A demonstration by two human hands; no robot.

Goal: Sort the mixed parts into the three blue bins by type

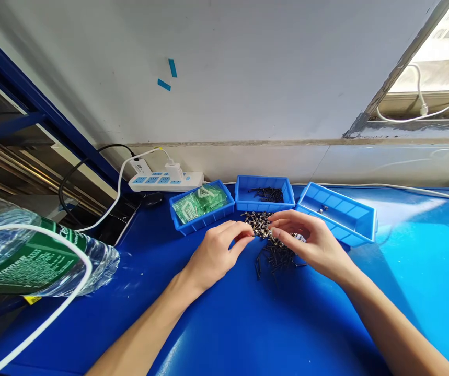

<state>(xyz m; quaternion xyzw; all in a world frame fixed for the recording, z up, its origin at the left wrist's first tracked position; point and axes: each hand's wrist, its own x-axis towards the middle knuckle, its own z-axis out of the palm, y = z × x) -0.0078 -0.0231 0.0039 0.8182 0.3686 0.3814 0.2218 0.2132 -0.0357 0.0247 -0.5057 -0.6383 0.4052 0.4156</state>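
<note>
My left hand (218,249) is closed in a pinch, thumb against index finger, at the left side of a pile of small metal fasteners (258,220). Something tiny and dark shows at its fingertips, too small to name. Facing it, my right hand (311,237) curls over the right side of the pile, its thumb and fingertips drawn together. Whatever lies between those tips is hidden. Below and between the hands, black screws (275,258) spread loosely on the blue tabletop (271,324).
Behind the pile stand three blue bins: one with green packets (200,202), one with black screws (265,194), one with a few small metal pieces (337,214). A power strip (187,181) lies at the wall. A large plastic bottle (39,256) and white cable (85,266) occupy the left.
</note>
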